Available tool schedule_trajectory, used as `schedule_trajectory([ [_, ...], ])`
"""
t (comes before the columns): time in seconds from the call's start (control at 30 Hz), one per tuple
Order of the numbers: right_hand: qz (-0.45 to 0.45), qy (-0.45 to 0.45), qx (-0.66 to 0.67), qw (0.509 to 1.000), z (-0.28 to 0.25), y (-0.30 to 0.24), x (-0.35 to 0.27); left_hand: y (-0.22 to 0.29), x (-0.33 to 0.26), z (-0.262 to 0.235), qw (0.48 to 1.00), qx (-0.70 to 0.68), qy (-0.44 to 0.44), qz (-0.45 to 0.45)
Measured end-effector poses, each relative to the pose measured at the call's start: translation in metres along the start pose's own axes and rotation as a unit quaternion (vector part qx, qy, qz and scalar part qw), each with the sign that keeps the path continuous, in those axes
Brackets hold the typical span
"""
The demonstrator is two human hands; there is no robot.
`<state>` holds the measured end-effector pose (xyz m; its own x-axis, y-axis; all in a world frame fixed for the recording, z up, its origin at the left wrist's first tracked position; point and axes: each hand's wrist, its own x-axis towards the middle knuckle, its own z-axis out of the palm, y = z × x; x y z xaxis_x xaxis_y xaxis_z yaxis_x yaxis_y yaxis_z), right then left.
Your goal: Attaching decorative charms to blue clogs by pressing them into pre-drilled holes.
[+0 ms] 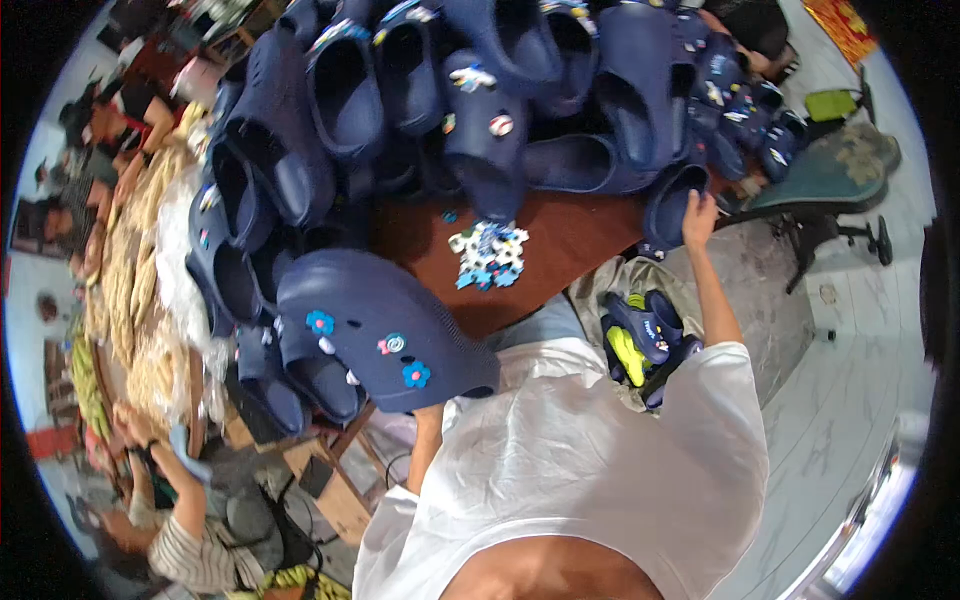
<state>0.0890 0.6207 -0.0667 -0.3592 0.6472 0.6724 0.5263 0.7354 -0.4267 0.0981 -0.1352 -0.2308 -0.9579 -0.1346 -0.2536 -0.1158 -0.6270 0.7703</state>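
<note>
A large navy clog [350,300] with blue flower charms and a swirl charm is raised close in front of me at the left. My left hand [428,418] supports it from below; its fingers are mostly hidden behind the clog. Out to the right, my right hand [700,217] grips the rim of another navy clog [672,212] at the table's right end. A cluster of small white and blue charms [488,254] lies on the brown table [570,240] between the two hands.
Navy clogs [490,130] are piled along the table's far side and left. An open bag [600,285] with navy and lime-green shoes stands low at my right, near a green chair [830,170]. Other people [200,530] work at the left beside a long pale heap [150,270].
</note>
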Motion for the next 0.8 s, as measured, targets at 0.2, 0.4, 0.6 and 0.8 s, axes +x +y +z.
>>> schedule_trajectory([
  [0.2, 0.023, 0.040, 0.194, 0.980, -0.032, -0.144, -0.053, 0.084, -0.096, -0.037, 0.980, 0.083, 0.154, 0.099],
  [0.4, -0.171, -0.300, 0.384, 0.856, -0.092, -0.318, -0.152, 0.114, -0.124, -0.039, 0.961, 0.132, 0.207, 0.125],
  [0.6, -0.225, -0.634, 0.406, 0.618, -0.108, -0.415, -0.240, 0.117, -0.127, -0.029, 0.950, 0.167, 0.225, 0.136],
  [0.8, -0.199, -0.634, 0.357, 0.656, -0.088, -0.432, -0.286, 0.115, -0.110, -0.012, 0.948, 0.197, 0.210, 0.133],
])
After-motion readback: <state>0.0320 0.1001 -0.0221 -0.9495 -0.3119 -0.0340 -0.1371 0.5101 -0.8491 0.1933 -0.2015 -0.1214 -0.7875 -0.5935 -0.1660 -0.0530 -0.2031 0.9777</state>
